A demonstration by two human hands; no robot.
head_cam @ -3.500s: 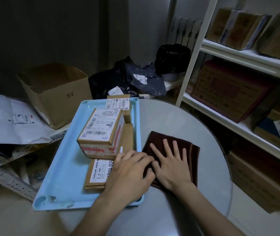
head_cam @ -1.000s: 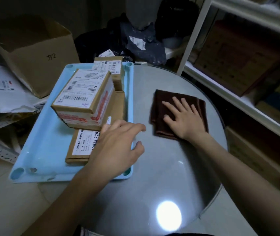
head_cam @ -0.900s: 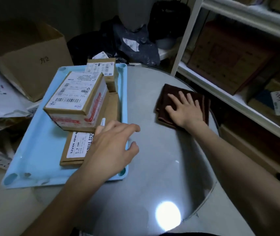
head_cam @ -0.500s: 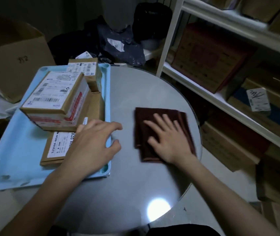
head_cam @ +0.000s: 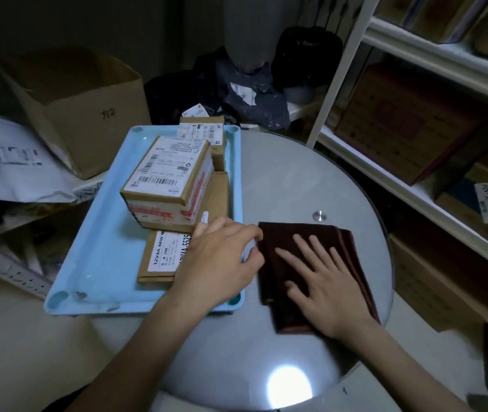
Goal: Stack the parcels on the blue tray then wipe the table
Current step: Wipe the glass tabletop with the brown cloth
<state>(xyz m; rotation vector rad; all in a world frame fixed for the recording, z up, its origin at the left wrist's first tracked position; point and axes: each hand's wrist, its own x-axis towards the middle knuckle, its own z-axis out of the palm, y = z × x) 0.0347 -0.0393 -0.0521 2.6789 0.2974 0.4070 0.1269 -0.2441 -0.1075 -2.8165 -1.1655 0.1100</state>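
On table (head_cam: 281, 179): parcels (head_cam: 168, 179) stacked on blue tray (head_cam: 100, 257) | cloth (head_cam: 311, 263) pressed flat by spread right hand (head_cam: 330, 288); left hand (head_cam: 222, 263) loosely open, empty | wiping judged underway; uncovered far surface judged next.

On the round grey glass table (head_cam: 281, 179), the right hand (head_cam: 323, 289) lies flat on a folded dark-brown cloth (head_cam: 343, 248) while the left hand (head_cam: 219, 263) rests over the light-blue plastic tray (head_cam: 100, 257) of stacked cardboard parcels (head_cam: 168, 179).

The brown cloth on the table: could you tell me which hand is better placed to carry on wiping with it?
Right. The right hand lies flat on the brown cloth, while the left hand rests over the blue tray's edge.
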